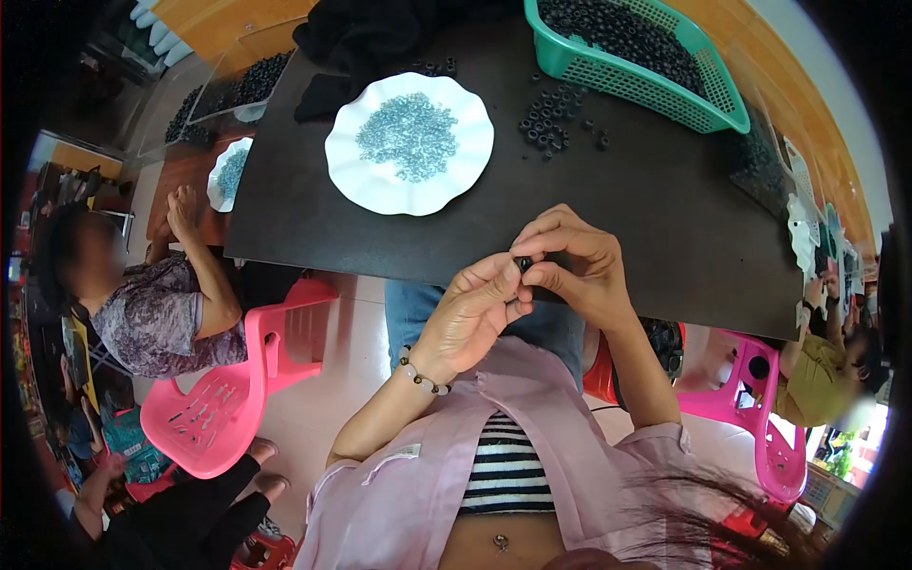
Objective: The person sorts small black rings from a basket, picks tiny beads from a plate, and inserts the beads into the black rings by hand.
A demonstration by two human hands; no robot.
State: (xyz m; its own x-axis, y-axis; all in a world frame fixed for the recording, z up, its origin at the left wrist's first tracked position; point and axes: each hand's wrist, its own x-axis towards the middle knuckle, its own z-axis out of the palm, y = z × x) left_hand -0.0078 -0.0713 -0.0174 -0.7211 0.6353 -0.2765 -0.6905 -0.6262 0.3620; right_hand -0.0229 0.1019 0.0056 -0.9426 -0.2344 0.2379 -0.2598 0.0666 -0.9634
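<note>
In front of my chest, at the table's near edge, both hands meet at a small black ring-shaped piece (522, 264). My left hand (472, 312) pinches it between thumb and fingers. From the other side, my right hand (581, 264) has its thumb and fingertips closed at the same piece; whether a second small part is between them I cannot make out. Beyond the hands, a white scalloped plate (347, 180) carries a heap of small translucent pieces (408, 138). Loose black rings (549, 122) lie on the table to the plate's right.
A green basket (646, 92) full of black rings stands at the back right of the dark table (380, 237). Black cloth (361, 38) lies behind the plate. A person (152, 313) sits at left near a pink chair (214, 408); another person (822, 375) sits at right.
</note>
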